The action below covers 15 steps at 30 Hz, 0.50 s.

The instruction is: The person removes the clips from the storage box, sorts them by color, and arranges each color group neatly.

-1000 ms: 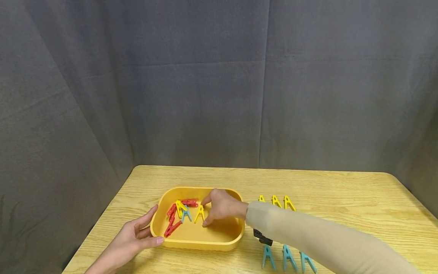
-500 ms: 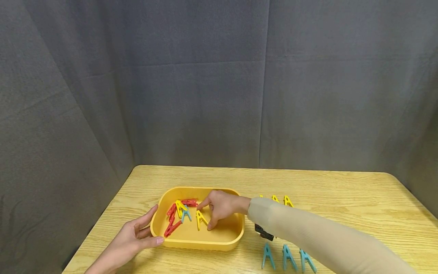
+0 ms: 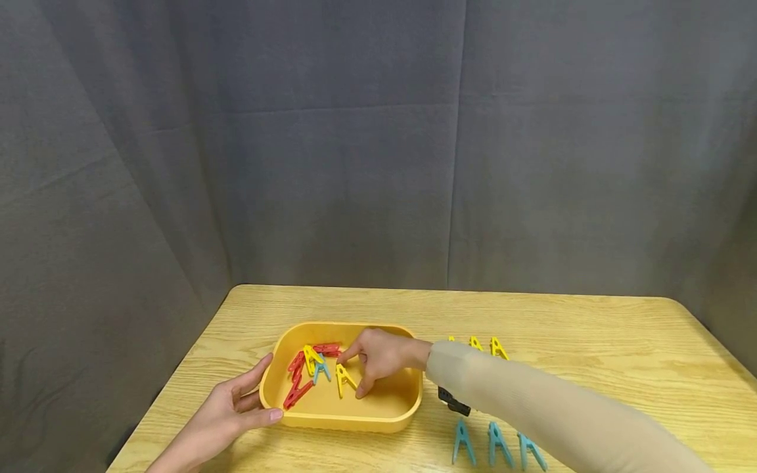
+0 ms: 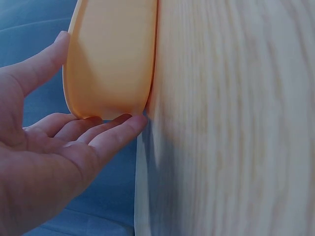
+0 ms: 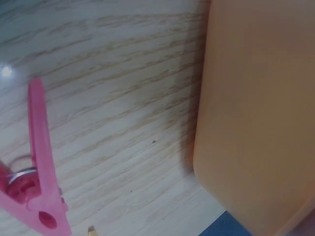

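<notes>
no text, label, brand, number or sign can be read in any of the three views (any marking on the black device (image 3: 454, 401) below the sleeve cuff is too small to make out).
</notes>
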{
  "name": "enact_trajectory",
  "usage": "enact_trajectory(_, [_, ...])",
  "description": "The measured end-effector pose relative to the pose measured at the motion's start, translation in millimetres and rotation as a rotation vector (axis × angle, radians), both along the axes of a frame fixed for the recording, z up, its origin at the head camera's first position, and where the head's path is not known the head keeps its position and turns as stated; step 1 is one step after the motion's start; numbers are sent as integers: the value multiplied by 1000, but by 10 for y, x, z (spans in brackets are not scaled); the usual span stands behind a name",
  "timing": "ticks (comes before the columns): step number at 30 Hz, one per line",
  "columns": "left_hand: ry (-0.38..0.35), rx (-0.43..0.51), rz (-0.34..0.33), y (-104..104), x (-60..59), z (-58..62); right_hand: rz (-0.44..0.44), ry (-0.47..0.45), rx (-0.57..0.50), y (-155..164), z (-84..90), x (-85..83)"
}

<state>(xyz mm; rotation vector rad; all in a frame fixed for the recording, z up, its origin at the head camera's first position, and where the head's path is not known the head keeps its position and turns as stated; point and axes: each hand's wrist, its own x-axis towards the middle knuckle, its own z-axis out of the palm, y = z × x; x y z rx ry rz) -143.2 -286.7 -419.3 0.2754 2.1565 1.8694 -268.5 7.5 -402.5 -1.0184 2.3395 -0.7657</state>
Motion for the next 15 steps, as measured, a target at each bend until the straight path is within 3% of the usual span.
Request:
enact_trajectory(8, [13, -4, -4, 6, 1, -11, 4, 20, -27, 8, 6, 7])
enact_trajectory(15, [13, -4, -1, 9, -16, -11, -4, -21, -78, 77, 87, 28])
